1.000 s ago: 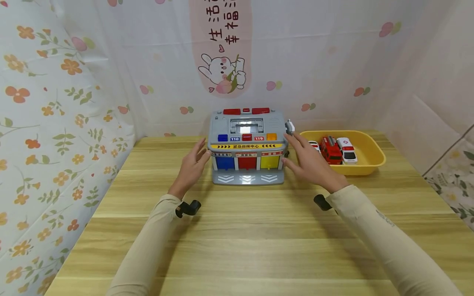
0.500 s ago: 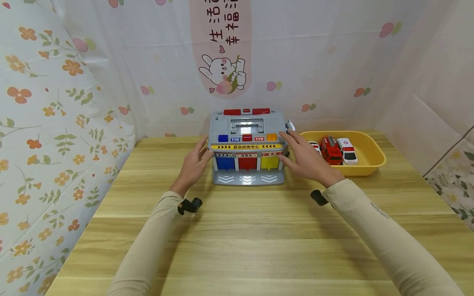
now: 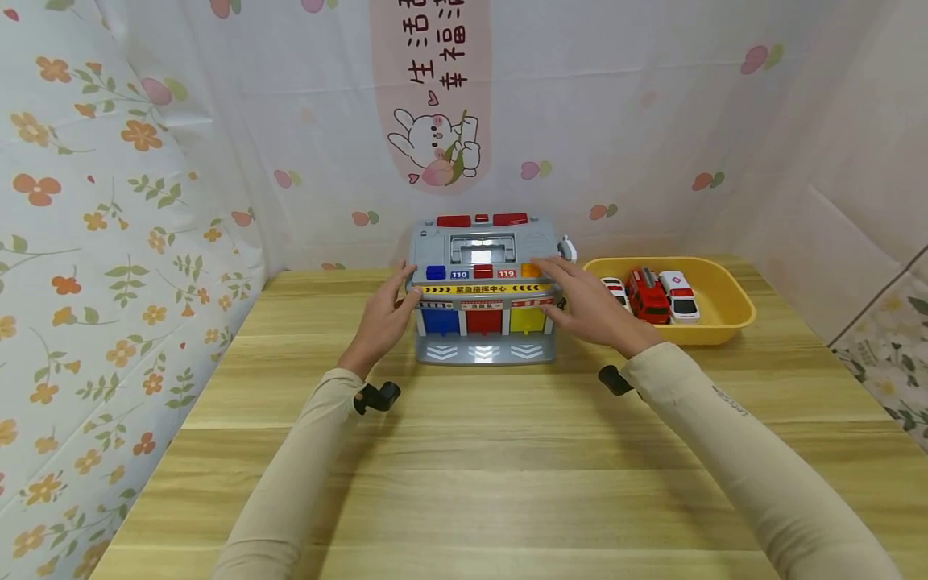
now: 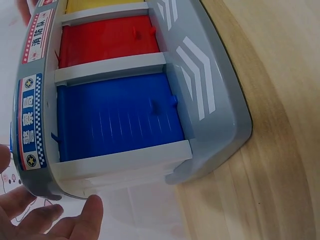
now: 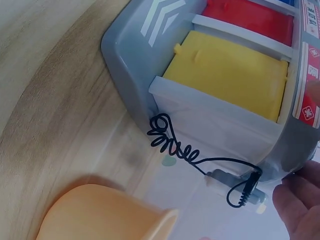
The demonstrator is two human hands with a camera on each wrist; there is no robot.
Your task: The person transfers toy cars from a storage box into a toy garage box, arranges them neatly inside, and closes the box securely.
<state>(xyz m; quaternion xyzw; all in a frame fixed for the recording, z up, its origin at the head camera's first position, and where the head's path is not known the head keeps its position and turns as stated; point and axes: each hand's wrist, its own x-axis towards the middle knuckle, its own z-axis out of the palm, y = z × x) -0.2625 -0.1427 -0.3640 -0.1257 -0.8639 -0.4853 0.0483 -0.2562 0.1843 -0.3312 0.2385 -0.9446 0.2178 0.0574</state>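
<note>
A grey toy garage (image 3: 428, 246) stands on the wooden table, its blue, red and yellow doors down. My left hand (image 3: 383, 318) holds its left end, thumb at the front corner. In the left wrist view that hand's bent fingers (image 4: 90, 217) meet the side wall beside the blue door (image 4: 120, 120). At the opposite end my right hand (image 3: 598, 310) grips the roof corner, fingers over the orange light and thumb on the front. The right wrist view shows its fingers (image 5: 300, 200) at the corner, near the yellow door (image 5: 227, 75).
A yellow bin (image 3: 725, 302) with toy vehicles, among them a red fire truck (image 3: 648, 298) and a white ambulance (image 3: 680, 296), stands right of the garage. A coiled black cord (image 5: 175, 145) hangs at the garage's right side by a grey and white piece. A printed curtain closes off the back.
My right hand has moved left, from beside the garage onto its roof corner. My left hand has shifted slightly right against the left end. The garage has stayed in place.
</note>
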